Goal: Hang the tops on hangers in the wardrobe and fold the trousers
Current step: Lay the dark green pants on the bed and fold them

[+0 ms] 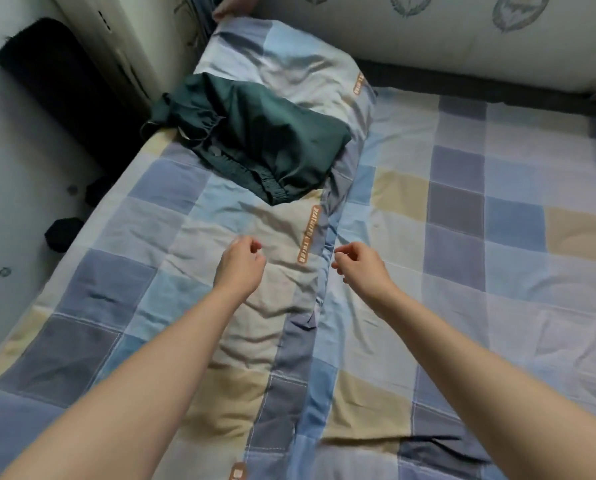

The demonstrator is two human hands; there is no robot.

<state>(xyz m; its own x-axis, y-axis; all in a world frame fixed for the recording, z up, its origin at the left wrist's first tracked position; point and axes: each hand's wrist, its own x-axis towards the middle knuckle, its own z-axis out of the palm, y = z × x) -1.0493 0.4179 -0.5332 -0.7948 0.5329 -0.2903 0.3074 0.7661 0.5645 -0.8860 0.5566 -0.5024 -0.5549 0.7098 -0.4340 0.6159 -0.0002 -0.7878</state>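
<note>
The dark green trousers point(255, 140) lie folded in a loose bundle on the checked quilt point(255, 341), partly over the pillow point(282, 60), well beyond both hands and a little to the left of them, with the gathered waistband on the side nearer the hands. The left hand point(241, 261) and the right hand point(359, 268) hover side by side above the bed, near each other but apart; the fingers of each are loosely curled and hold nothing, and neither touches the trousers. Below and between them runs the quilt's folded edge, with the checked sheet point(497, 220) spreading out to the right of the right hand. Left of the left hand, past the bed's edge, stands a dark cushion point(57, 81) against the wall.
</note>
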